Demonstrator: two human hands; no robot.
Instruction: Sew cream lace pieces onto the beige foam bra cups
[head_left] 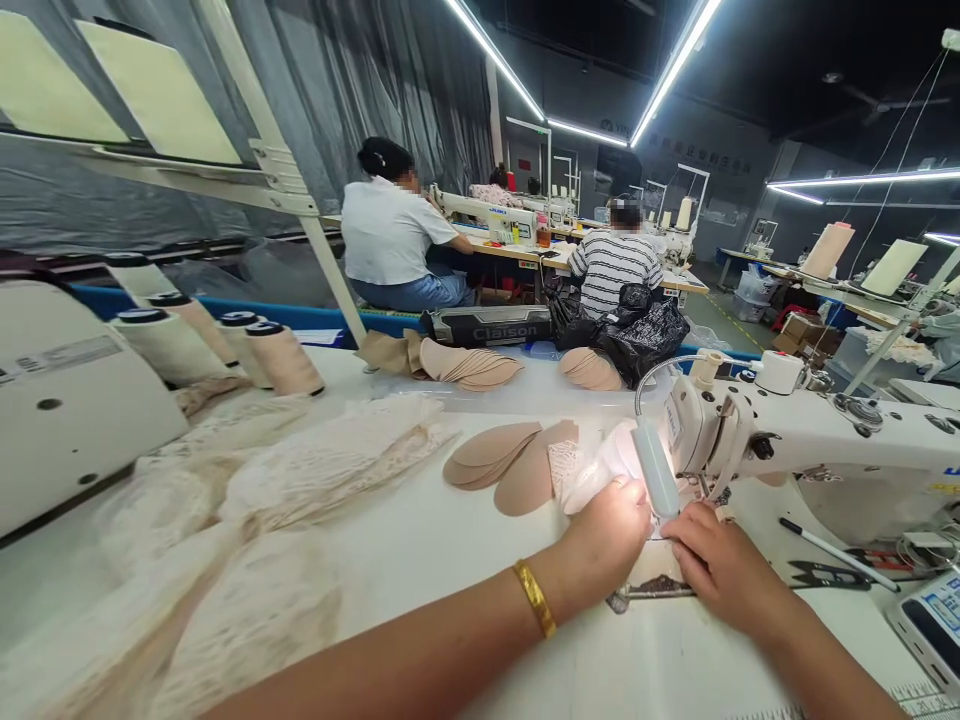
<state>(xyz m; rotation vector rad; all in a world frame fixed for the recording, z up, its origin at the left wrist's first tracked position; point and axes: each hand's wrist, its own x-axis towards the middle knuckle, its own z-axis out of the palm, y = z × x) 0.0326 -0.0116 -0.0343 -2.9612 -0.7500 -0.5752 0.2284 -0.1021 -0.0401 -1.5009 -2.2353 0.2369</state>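
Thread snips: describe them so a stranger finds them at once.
Start at the white sewing machine on the right. Below its arm, right of the right hand, lie the thread snips. They are small and black, unlike the long white pen just above them.

We grip white, openwork-patterned lace (592, 468). Just left of the grip lie plain beige cups (499, 460), behind it gleams a gold bangle (535, 597), and right of it stands a white sewing machine (825, 440).
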